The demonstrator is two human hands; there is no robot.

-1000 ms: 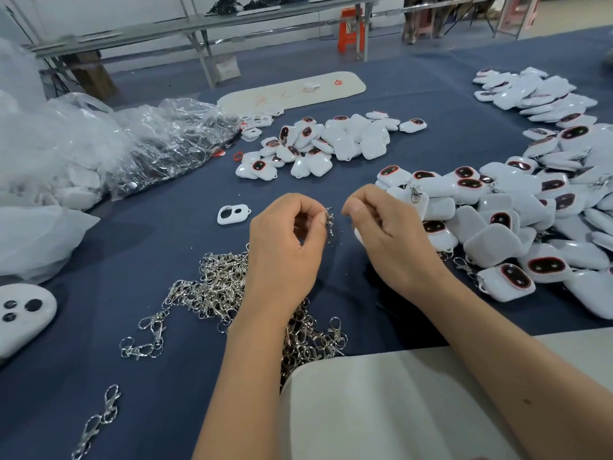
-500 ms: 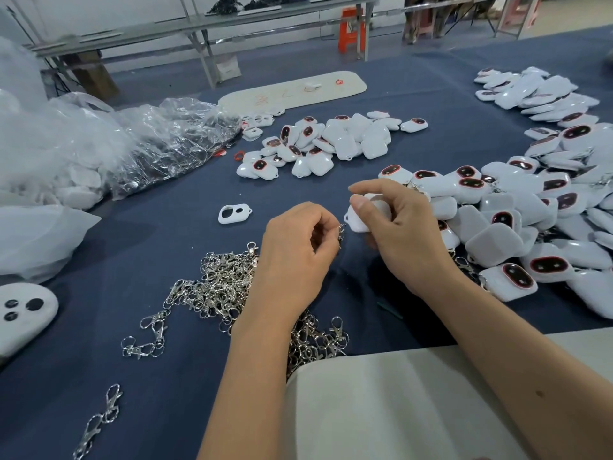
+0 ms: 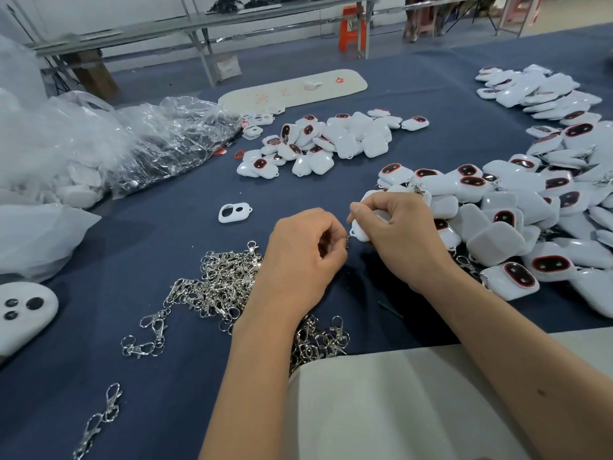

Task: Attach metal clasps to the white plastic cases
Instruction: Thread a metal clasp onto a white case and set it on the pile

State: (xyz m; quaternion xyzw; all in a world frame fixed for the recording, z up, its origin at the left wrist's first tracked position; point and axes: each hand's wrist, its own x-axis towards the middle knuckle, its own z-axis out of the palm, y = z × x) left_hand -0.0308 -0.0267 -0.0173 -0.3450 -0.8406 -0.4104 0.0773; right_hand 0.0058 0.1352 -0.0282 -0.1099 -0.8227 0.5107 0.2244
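Note:
My right hand (image 3: 394, 237) grips a white plastic case (image 3: 360, 230) just above the blue table cloth, the case's small loop pointing left. My left hand (image 3: 305, 257) pinches a metal clasp (image 3: 347, 241) whose tip shows between thumb and forefinger, right at the case's loop. A heap of loose silver clasps (image 3: 222, 287) lies under and left of my left wrist. A large pile of white cases with dark red-rimmed ovals (image 3: 517, 214) spreads to the right. A smaller pile of cases (image 3: 318, 144) sits further back in the middle.
A single white case frame (image 3: 235, 212) lies left of my hands. Clear plastic bags (image 3: 139, 141) fill the left side. A white moulded part with dark holes (image 3: 23, 310) sits at the left edge. A pale board (image 3: 381, 400) lies at the near edge, and a white tray (image 3: 292, 89) at the back.
Both hands have dropped lower and moved slightly right. My right hand has picked up a white case from the pile, and the clasp in my left hand now meets its loop.

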